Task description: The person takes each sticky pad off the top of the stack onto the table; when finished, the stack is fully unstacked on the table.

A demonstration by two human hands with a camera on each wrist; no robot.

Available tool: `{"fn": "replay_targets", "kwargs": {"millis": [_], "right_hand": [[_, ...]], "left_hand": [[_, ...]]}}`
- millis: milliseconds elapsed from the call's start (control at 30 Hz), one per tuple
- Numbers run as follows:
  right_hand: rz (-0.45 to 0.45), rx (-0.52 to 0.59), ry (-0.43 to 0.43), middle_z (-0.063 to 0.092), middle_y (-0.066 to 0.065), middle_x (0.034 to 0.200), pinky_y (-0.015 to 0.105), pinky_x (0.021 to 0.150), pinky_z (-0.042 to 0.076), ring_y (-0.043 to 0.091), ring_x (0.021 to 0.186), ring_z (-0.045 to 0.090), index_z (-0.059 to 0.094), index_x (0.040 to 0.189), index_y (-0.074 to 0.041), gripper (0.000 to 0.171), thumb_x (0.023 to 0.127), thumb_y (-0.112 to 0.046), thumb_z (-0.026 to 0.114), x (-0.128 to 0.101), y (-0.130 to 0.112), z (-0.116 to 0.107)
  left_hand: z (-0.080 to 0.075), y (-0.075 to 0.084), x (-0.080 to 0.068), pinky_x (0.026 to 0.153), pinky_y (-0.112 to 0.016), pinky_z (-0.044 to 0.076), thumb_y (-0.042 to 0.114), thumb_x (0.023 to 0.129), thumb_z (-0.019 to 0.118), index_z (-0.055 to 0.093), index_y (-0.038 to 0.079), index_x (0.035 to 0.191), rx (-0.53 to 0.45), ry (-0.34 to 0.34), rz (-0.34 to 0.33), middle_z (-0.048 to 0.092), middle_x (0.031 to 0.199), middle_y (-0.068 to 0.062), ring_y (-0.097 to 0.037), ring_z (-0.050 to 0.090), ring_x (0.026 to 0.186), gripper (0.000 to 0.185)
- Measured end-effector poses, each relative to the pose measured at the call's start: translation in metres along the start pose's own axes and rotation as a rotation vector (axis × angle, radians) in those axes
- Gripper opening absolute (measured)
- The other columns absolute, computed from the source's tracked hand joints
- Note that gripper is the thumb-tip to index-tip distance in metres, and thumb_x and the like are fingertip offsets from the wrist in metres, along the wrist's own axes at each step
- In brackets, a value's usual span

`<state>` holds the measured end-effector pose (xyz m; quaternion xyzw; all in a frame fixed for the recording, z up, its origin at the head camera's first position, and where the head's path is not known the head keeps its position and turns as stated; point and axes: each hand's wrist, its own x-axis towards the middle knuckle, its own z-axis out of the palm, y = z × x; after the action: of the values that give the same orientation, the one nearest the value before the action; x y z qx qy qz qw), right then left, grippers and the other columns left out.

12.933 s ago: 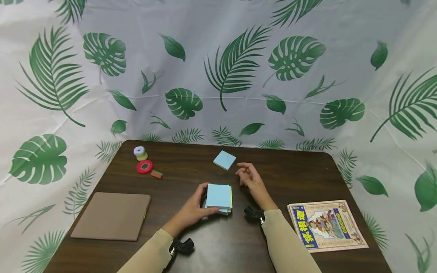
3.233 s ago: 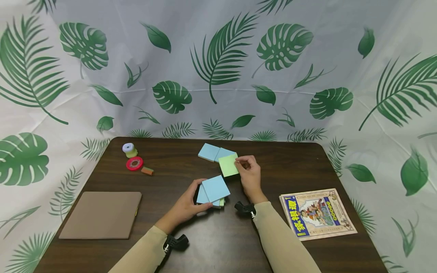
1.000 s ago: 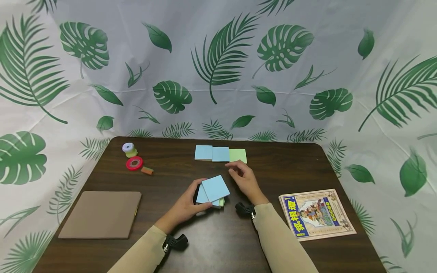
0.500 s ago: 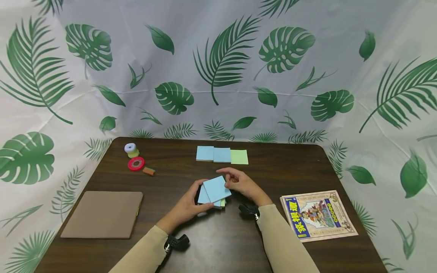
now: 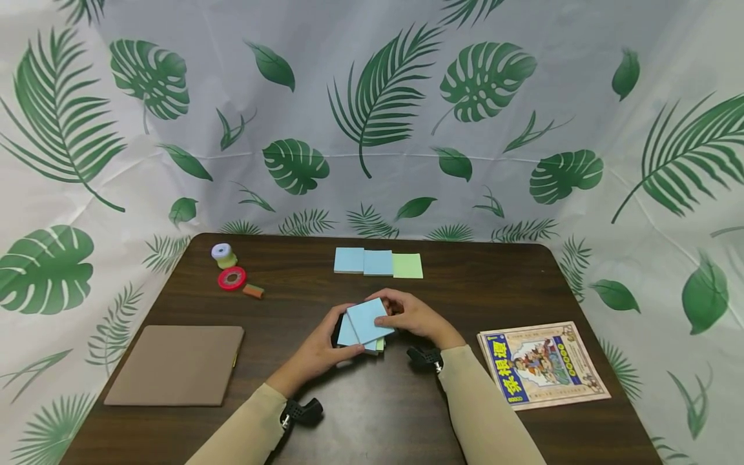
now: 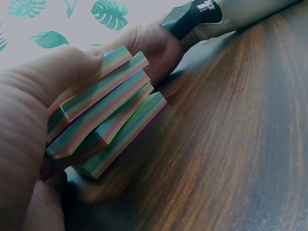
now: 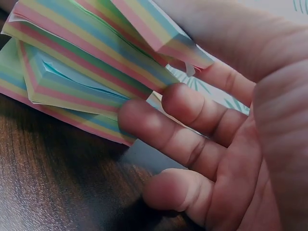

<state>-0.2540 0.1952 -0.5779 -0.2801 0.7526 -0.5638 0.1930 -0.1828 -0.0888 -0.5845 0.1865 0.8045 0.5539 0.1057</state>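
right hand: came back from the far row of pads to the stack of sticky-note pads; its thumb now lies on the top blue pad and its fingers curl round the stack's right edge.
row beyond the stack: grew from one blue pad to three side by side, blue pad, blue pad, green pad, the green one squared up at the right end.
stack: thinner and fanned askew.
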Motion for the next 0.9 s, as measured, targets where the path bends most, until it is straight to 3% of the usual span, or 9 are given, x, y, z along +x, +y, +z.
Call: {"fn": "replay_targets", "kwargs": {"millis": [400,667,900], "right_hand": [[-0.019,0.028,0.005,0.065,0.007,0.109,0.029,0.074,0.052,0.021,0.091,0.058,0.067,0.141,-0.021,0.045,0.099,-0.018,0.083,0.0013,0.0007,-0.0004],[-0.023,0.124,0.048,0.067,0.008,0.107,0.029,0.064,0.050,0.018,0.082,0.058,0.063,0.139,-0.015,0.044,0.099,-0.014,0.081,-0.0009,0.0048,-0.0027],[-0.032,0.204,0.107,0.070,0.009,0.116,0.030,0.059,0.052,0.017,0.085,0.065,0.055,0.150,-0.011,0.052,0.103,-0.011,0.076,-0.0014,0.0076,-0.0046]], "left_hand": [[-0.0001,0.0015,-0.0003,0.116,-0.053,0.041,0.043,0.090,0.091,0.043,0.034,0.160,0.015,0.015,-0.011,0.055,0.158,0.001,-0.022,0.054,0.136,0.085],[0.0013,-0.0004,0.0007,0.108,-0.045,0.047,0.040,0.091,0.091,0.042,0.031,0.160,0.014,0.012,0.006,0.057,0.153,-0.002,-0.022,0.058,0.123,0.084],[0.0012,-0.0016,0.0010,0.109,-0.041,0.046,0.040,0.092,0.090,0.043,0.034,0.160,0.019,0.004,0.029,0.055,0.157,0.003,-0.019,0.057,0.126,0.083]]}}
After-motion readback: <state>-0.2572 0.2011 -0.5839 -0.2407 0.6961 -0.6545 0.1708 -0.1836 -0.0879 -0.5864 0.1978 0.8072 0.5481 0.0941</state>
